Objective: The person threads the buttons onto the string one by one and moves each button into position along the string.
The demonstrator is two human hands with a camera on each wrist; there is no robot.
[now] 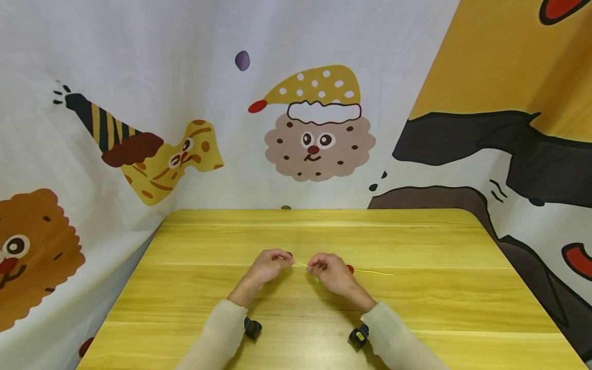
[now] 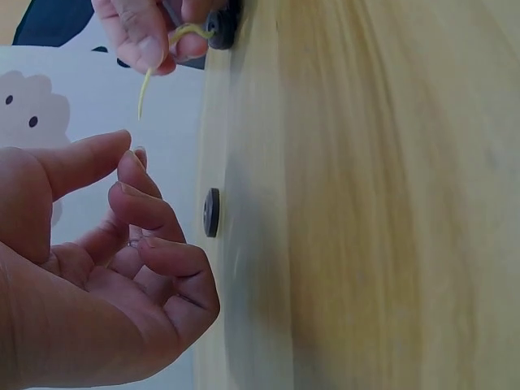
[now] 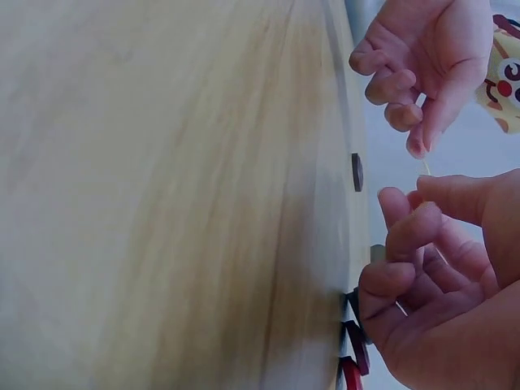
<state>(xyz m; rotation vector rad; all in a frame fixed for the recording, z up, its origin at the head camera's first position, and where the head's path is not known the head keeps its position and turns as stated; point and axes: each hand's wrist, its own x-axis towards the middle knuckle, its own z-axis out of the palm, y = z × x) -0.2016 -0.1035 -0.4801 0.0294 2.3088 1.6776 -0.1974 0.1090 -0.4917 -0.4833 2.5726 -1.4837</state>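
Observation:
A thin yellow string [image 1: 372, 272] spans the small gap between my hands and trails onto the table at the right. With thumb and index fingertips my right hand [image 1: 334, 275] pinches it; its end portion [image 2: 145, 93] shows in the left wrist view. My left hand [image 1: 268, 267] holds thumb and fingertip together at the string's left end; the exact contact is too fine to see. Beside the right hand are several dark and red discs [image 3: 353, 375], one red disc [image 1: 350, 269] next to the string. A single dark disc [image 2: 212, 213] stands on edge or lies near the left hand.
The wooden table [image 1: 296, 318] carries both forearms, with its far edge against a printed cloth [image 1: 222, 103] that hangs behind and at the sides. Small black wrist cameras [image 1: 252, 329] are strapped under both sleeves.

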